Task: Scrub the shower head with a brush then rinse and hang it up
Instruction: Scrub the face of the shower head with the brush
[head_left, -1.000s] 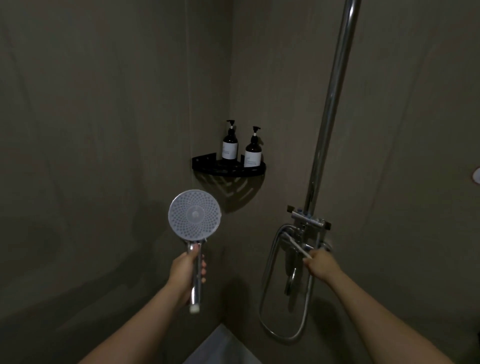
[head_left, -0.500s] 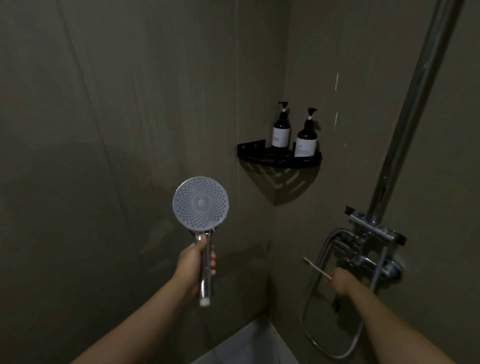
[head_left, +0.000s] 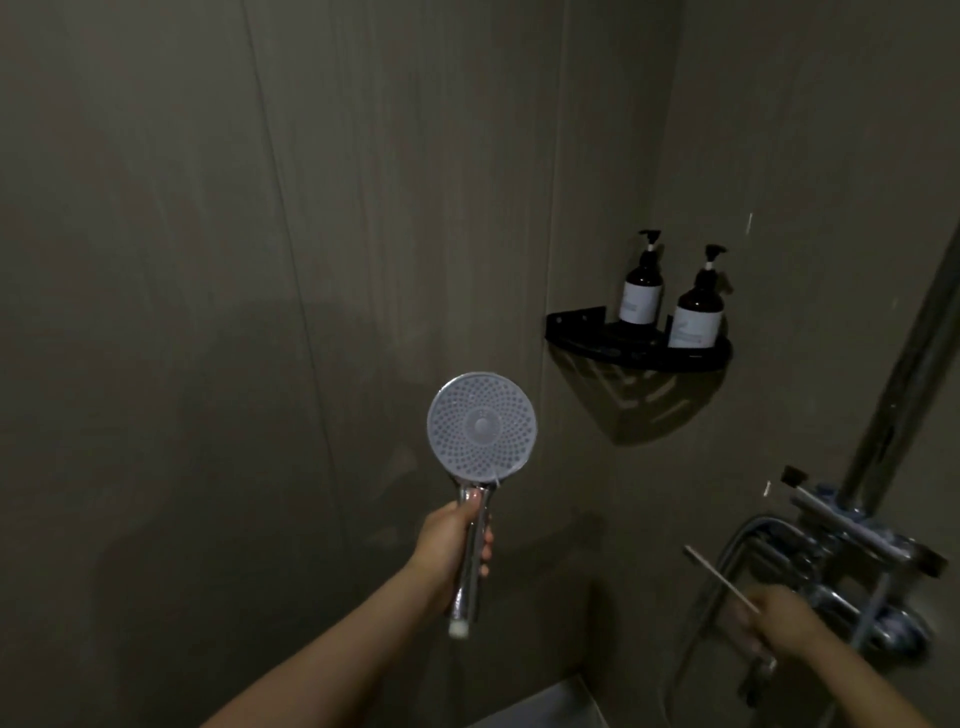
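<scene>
My left hand (head_left: 454, 551) grips the chrome handle of the round shower head (head_left: 482, 424) and holds it upright, its grey nozzle face turned toward me. At the lower right, my right hand (head_left: 776, 621) holds a thin brush (head_left: 719, 577) whose shaft points up and to the left. That hand is blurred and sits just left of the chrome tap fitting (head_left: 878, 561). The metal hose (head_left: 727, 561) loops down beside it.
A black corner shelf (head_left: 582, 332) carries two dark pump bottles (head_left: 641, 291) (head_left: 696, 312). A chrome riser pipe (head_left: 914, 374) runs up the right wall. Grey wall panels close in the left and back. A pale floor patch (head_left: 550, 709) shows at the bottom.
The view has swung left, so shelf and tap fitting sit further right. My right hand came off the tap fitting with the brush and moved slightly left. The shower head stays upright.
</scene>
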